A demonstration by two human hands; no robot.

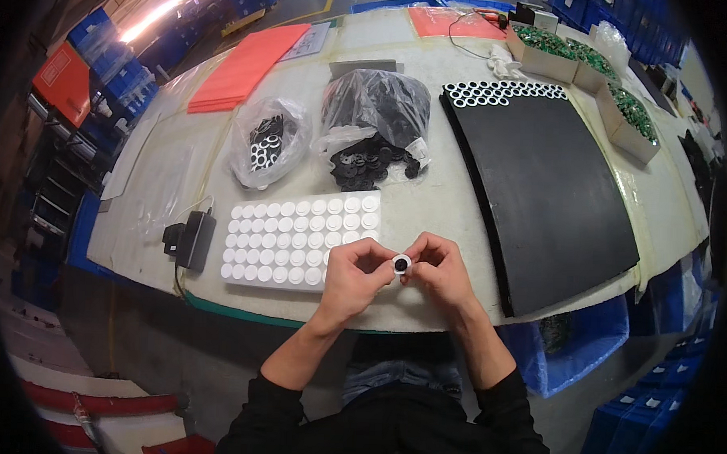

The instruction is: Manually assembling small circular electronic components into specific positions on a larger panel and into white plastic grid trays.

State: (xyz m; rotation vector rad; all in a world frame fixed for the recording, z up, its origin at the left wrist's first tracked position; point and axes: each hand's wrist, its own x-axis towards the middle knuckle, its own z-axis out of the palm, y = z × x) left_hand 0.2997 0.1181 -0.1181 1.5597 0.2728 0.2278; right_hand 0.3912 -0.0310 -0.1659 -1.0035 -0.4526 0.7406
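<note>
- Lowest and nearest, my left hand (347,281) and right hand (446,278) meet just right of the frame's centre, each with thumb and forefinger drawn narrow, holding one small white ring piece with a dark middle (401,264) between them.
- That piece is round (so no long axis to speak of), its face turned up; both hands are equally near it.
- Left of the piece, my left hand overlaps the lower right corner of a white tray (257,285) with rows of round white caps (300,241).
- Right of it lies a black board (556,202), nearer my right hand, its long axis running from lower right toward upper middle.
- Beyond the tray, on the bench (440,202), sit a bag of white-ringed pieces (262,153) and a bigger bag of black discs (362,163).
- Farther, white rings with dark middles (504,91) line the board's far end.
- Farthest, pink sheets (249,67) lie upper left.
</note>
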